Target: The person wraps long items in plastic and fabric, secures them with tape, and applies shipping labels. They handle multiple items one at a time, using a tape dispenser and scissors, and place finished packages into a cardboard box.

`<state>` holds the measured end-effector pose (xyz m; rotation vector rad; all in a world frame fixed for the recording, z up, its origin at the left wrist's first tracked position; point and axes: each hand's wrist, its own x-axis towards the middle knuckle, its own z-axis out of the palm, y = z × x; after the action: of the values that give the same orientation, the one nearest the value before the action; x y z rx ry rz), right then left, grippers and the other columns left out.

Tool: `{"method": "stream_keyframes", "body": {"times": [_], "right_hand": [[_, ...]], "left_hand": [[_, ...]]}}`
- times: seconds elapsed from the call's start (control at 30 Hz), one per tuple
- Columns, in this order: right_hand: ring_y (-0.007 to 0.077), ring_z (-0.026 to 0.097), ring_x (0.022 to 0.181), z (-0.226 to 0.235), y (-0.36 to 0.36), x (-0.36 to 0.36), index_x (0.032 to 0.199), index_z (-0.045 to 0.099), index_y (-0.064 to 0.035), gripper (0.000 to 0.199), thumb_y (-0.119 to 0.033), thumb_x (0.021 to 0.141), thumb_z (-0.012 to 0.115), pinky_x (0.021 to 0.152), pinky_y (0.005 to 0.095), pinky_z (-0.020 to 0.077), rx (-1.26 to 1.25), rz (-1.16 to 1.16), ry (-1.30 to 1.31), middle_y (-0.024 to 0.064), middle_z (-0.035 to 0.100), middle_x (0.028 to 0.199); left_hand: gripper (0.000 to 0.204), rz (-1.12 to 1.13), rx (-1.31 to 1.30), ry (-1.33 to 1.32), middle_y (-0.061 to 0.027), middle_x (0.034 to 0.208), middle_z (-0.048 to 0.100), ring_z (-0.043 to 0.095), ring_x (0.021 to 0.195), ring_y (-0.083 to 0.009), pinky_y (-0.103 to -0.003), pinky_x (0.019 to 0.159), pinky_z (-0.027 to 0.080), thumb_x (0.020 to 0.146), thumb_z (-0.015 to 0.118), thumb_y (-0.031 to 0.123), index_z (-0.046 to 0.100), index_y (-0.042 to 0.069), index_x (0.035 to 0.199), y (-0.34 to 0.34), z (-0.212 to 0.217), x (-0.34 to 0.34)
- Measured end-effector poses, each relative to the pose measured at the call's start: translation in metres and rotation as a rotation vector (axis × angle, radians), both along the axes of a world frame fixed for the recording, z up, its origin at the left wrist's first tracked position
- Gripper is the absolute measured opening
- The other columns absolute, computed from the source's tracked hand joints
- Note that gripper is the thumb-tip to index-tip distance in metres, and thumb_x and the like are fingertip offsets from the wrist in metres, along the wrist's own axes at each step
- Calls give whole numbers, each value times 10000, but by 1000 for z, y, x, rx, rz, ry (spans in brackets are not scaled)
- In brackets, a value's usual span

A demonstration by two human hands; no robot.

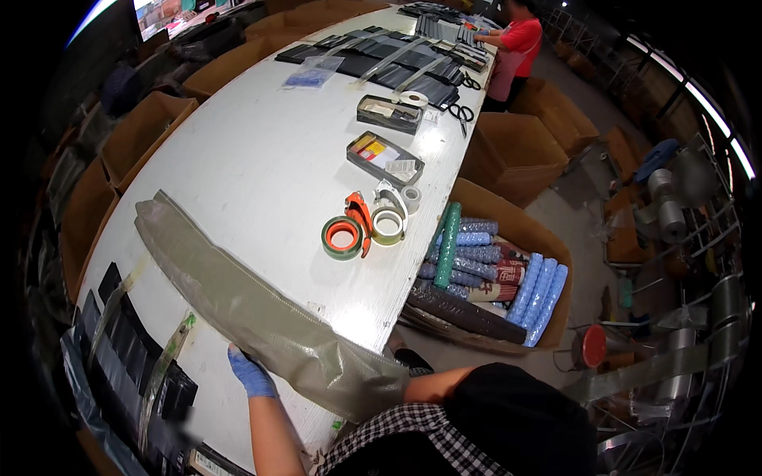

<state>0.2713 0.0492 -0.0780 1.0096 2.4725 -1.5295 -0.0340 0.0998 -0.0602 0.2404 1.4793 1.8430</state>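
Note:
A long olive-green plastic sleeve, creased and slightly shiny, lies across the near part of the white table. Its near end bulges up close to my body. My left hand, in a blue glove with a fingertip bare, rests on the table beside the sleeve's left edge. Its fingers look stretched out and hold nothing visible. On the right, my bare forearm reaches to the near end of the sleeve, which hides my right hand completely; whether it is inside or behind cannot be made out.
Tape dispensers and small boxes stand at mid-table. Taped dark bundles lie at left, more at the far end. A carton of wrapped rolls sits at right. A co-worker stands far right.

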Motion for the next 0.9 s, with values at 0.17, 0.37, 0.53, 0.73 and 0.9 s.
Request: {"method": "stream_keyframes", "body": {"times": [0.17, 0.37, 0.53, 0.73, 0.9], "right_hand": [[332, 590, 945, 26, -4, 77, 1032, 614, -112, 333, -241, 736, 696, 828, 431, 488, 263, 249, 82, 150, 624, 1001], [367, 550, 969, 110, 55, 148, 992, 586, -88, 322, -175, 704, 703, 808, 472, 469, 870, -118, 92, 149, 588, 1009], [328, 519, 1106, 95, 112, 73, 946, 557, -161, 303, -167, 693, 724, 875, 442, 474, 1123, 90, 464, 101, 540, 1197], [285, 480, 1169, 73, 153, 61, 916, 577, -219, 187, -170, 752, 651, 916, 386, 461, 1066, 502, 590, 49, 533, 1273], [251, 526, 1169, 90, 159, 23, 962, 619, -168, 192, -167, 770, 633, 938, 413, 476, 917, 749, 739, 58, 584, 1259]], "left_hand": [[386, -64, -25, 205, -112, 1189, 564, 571, 1026, -193, -325, 892, 487, 946, 538, 213, 483, 19, 1276, -87, 9, 42], [447, -290, -25, 1674, -160, 1210, 508, 511, 1090, -340, -441, 877, 473, 801, 664, 117, 501, 124, 1218, -138, 53, 87], [349, -425, 192, 1824, -103, 1161, 527, 525, 1044, -315, -430, 826, 498, 781, 684, 115, 533, 161, 1091, -125, 52, 111], [330, -543, 50, 1739, -90, 1153, 571, 556, 1029, -321, -443, 805, 514, 759, 672, 42, 546, 121, 1054, -144, 69, 117], [330, -581, 113, 1727, -111, 1160, 590, 564, 1060, -327, -430, 830, 516, 763, 651, 32, 551, 77, 1074, -121, 83, 132]]}}
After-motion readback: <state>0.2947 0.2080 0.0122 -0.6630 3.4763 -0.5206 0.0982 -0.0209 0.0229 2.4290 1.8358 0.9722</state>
